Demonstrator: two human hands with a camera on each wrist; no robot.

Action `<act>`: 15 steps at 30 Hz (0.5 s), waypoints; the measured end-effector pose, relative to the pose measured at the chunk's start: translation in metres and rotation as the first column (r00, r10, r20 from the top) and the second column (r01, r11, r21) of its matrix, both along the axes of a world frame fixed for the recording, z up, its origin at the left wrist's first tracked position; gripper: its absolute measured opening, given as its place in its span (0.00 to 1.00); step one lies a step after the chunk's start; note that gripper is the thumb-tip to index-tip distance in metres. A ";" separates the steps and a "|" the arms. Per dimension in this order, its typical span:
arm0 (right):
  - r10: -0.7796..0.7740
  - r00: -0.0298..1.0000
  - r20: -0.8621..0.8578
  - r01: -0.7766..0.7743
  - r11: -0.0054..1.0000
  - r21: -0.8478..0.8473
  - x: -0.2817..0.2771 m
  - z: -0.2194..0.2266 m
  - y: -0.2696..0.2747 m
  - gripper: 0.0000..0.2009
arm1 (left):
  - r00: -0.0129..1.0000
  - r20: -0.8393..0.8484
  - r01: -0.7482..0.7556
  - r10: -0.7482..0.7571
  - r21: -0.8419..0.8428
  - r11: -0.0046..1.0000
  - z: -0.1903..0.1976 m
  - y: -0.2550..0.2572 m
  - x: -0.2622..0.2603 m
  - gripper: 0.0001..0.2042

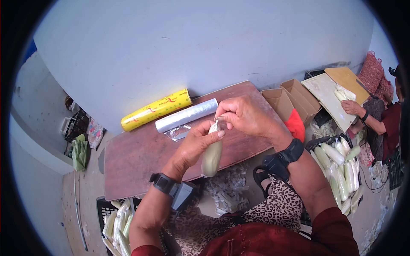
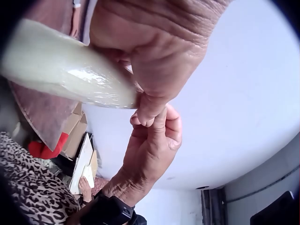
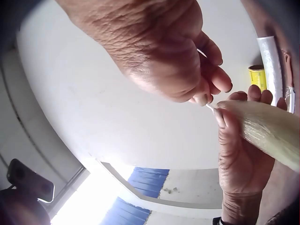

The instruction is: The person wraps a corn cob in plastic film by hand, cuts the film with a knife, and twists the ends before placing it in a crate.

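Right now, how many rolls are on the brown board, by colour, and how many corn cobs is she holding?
Yellow roll: 1
Silver roll: 1
Wrapped corn cob held by the left hand and right hand: 1
Total: 3

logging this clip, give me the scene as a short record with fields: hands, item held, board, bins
left hand: left hand grips the wrapped corn cob upright
right hand: right hand pinches the film twist at the cob's top
board: brown board bears a yellow roll and a clear film roll
bins: crate of cobs at right, another crate lower left
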State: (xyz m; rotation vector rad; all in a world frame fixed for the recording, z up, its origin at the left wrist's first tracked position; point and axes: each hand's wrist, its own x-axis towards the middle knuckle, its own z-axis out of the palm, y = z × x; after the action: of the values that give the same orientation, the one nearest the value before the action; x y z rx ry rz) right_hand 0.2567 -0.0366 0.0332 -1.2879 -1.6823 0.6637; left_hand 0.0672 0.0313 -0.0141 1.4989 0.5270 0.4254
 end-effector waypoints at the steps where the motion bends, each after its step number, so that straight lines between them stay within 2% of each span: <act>1: 0.006 0.999 0.034 -0.007 1.000 0.020 0.001 -0.001 0.000 0.05 | 0.999 -0.005 0.032 -0.032 -0.007 0.999 0.000 0.002 -0.003 0.17; 5: -0.012 0.994 0.107 0.006 0.998 0.061 0.005 0.000 -0.001 0.04 | 0.992 0.068 0.113 -0.106 -0.111 0.987 0.011 -0.003 -0.006 0.17; 8: 0.013 0.993 0.115 -0.023 0.996 0.086 0.008 -0.002 0.001 0.04 | 0.981 0.147 0.164 -0.124 -0.302 0.939 0.012 -0.002 -0.011 0.14; 11: 0.031 0.991 0.127 -0.043 0.995 0.090 0.006 0.001 -0.001 0.04 | 0.977 0.178 0.170 -0.119 -0.311 0.935 0.012 -0.003 -0.013 0.12; 15: 0.065 0.982 0.176 -0.083 0.992 0.096 0.000 0.000 -0.002 0.04 | 0.990 0.122 0.094 -0.065 -0.242 0.966 0.013 -0.005 -0.011 0.11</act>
State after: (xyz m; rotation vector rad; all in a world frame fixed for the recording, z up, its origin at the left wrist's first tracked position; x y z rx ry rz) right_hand 0.2569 -0.0383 0.0329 -1.2435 -1.8884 0.5131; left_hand 0.0567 0.0260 -0.0008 1.2432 0.4126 0.3650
